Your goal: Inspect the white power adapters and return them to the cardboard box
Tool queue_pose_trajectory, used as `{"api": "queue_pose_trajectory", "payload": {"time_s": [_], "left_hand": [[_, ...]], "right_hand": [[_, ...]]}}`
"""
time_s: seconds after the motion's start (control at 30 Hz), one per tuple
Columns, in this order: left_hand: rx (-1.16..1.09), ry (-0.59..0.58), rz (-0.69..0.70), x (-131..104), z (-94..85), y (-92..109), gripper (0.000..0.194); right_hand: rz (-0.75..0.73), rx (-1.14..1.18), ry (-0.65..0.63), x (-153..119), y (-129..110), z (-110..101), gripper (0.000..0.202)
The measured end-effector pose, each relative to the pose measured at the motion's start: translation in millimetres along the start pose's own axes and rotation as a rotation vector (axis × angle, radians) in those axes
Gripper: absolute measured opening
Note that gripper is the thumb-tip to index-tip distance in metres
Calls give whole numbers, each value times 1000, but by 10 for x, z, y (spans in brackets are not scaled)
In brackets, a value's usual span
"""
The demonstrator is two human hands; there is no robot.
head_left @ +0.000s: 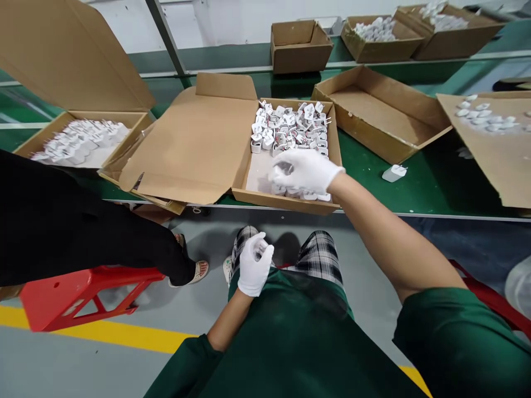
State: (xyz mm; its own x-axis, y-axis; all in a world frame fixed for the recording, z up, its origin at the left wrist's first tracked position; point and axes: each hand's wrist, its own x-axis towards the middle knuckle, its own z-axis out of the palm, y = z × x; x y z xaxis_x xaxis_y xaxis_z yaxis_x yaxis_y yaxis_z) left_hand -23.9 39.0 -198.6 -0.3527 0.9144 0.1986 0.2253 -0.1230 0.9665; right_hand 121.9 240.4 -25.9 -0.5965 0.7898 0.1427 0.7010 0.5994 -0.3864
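My right hand (305, 170), in a white glove, is over the near part of a shallow cardboard box (286, 204). Its fingers curl towards the thumb, and whatever lies between them is hidden. Beyond it, the box holds many small white plug charger housings (290, 124), some with open ends and bits of red inside. More white pieces sit along the near wall, partly under my wrist. My left hand (254, 266), also gloved, hovers above my lap with fingers loosely bent and a gap to the thumb; no object shows in it. One white plug charger (394, 173) lies on the green bench to the right.
At left, an open carton (143, 119) holds white plugs; a person's dark-clothed leg (136, 243) and a red stool (87, 293) stand near it. An unfilled tray (381, 110), a cardboard sheet with white pieces (498, 143) and shelf boxes (301, 47) surround the bench (365, 190).
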Motion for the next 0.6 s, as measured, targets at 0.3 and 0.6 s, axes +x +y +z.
{"api": "queue_pose_trajectory", "payload": {"time_s": [0.3,0.6], "left_hand": [[-18,19,-71,61,-169,-117,34],[-105,-17,-307,66,-179,-109,34]], "right_hand": [[-76,-164,-649,568,-59,292,42],[102,-105,-751,561,57,57,64]]}}
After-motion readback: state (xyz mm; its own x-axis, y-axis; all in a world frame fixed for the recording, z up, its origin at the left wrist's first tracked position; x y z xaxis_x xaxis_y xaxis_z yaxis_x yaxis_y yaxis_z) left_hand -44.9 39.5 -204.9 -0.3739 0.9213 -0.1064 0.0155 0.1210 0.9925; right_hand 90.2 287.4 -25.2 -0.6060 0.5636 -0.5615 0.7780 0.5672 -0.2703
